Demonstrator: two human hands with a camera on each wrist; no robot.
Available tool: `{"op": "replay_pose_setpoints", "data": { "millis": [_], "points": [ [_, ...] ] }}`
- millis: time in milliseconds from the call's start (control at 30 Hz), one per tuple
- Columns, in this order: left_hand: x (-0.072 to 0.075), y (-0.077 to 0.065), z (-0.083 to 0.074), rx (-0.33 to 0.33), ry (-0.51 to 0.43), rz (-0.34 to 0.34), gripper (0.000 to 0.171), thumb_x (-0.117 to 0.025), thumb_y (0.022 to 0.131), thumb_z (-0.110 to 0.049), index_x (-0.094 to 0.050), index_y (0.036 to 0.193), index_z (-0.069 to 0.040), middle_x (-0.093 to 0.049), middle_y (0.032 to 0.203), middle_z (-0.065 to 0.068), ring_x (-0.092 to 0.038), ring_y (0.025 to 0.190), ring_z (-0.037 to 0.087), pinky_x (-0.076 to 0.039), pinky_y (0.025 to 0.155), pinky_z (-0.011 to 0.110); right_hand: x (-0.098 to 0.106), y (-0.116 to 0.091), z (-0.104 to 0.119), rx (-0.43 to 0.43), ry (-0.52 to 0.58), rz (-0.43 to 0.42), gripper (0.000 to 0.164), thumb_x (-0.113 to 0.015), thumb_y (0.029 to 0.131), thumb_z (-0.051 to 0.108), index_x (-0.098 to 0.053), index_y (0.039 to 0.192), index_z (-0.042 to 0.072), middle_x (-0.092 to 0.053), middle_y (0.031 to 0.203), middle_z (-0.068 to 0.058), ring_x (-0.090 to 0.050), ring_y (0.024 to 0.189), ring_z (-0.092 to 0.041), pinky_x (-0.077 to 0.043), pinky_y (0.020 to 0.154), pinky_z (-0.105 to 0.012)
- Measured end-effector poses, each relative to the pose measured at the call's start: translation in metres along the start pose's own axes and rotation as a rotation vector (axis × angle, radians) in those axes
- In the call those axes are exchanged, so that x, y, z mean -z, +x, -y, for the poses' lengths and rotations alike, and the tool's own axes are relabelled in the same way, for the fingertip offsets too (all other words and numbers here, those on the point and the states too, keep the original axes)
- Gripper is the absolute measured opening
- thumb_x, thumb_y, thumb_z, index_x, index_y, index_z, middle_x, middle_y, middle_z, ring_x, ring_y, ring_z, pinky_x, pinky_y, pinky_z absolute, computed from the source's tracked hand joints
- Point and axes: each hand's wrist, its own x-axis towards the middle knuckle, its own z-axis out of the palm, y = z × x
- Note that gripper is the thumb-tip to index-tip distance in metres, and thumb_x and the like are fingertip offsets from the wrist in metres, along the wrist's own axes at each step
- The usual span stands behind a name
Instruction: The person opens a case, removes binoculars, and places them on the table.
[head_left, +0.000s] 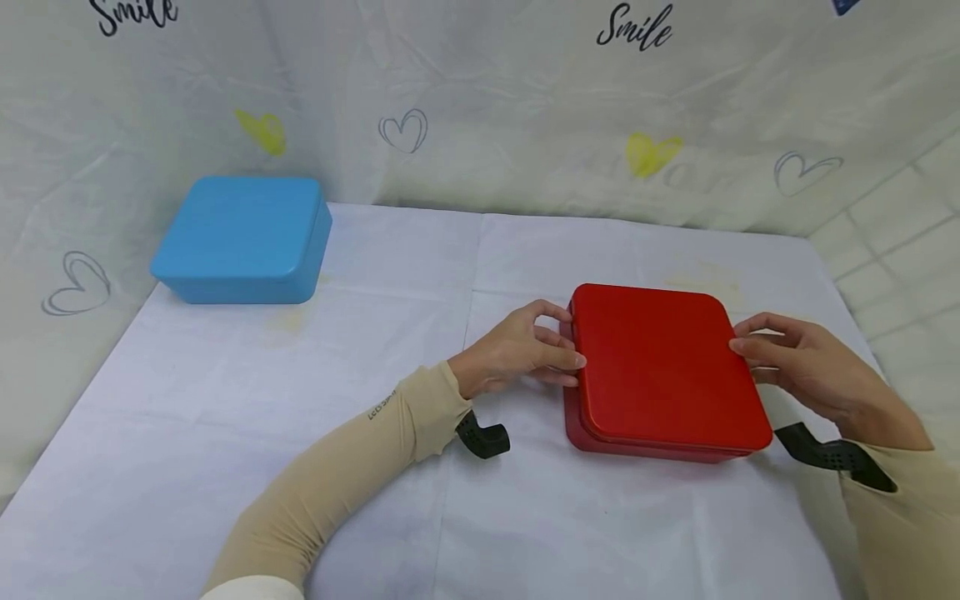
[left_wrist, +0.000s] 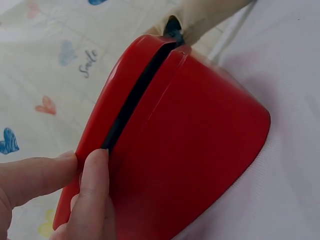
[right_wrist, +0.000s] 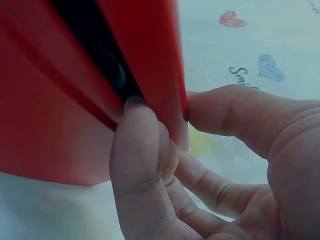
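Observation:
A red tin box with rounded corners stands on the table's right half, its red lid (head_left: 667, 367) raised a little from the box body (left_wrist: 200, 120). In both wrist views a dark gap shows between lid and body. My left hand (head_left: 525, 350) pinches the lid's left edge, thumb on top and a fingertip under the rim. On the opposite side my right hand (head_left: 817, 362) pinches the lid's right edge, thumb on the outside and a fingertip (right_wrist: 137, 130) in the gap. What lies inside the box is hidden.
A closed blue box (head_left: 247, 233) sits at the back left of the white-covered table (head_left: 375, 517). Behind the table hangs a pale curtain (head_left: 510, 92) printed with hearts and the word Smile. Dark straps show at both wrists.

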Motion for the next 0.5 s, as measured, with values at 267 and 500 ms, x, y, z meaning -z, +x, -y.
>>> {"op": "replay_pose_setpoints", "data": {
  "millis": [267,500],
  "points": [
    [0.003,0.002,-0.003,-0.023,-0.003,-0.017,0.055,-0.074,0.091,0.004,-0.048,0.136,-0.014,-0.065,0.102,0.01,-0.074,0.083,0.022,-0.062,0.09,0.051,0.002,-0.002,0.008,-0.013,-0.001,-0.033,0.015,-0.053,0.108,0.02,-0.059,0.122,0.018,-0.069,0.101,0.01,-0.068,0.091,-0.014,-0.06,0.081,-0.021],
    [0.005,0.001,-0.01,-0.045,0.004,-0.022,0.056,-0.073,0.091,0.003,-0.048,0.138,-0.014,-0.067,0.104,0.011,-0.075,0.084,0.022,-0.06,0.093,0.053,0.0,-0.002,0.017,-0.051,-0.001,-0.087,0.016,-0.055,0.108,0.028,-0.061,0.121,0.022,-0.068,0.101,0.013,-0.067,0.09,-0.014,-0.06,0.081,-0.022]
  ]
}}
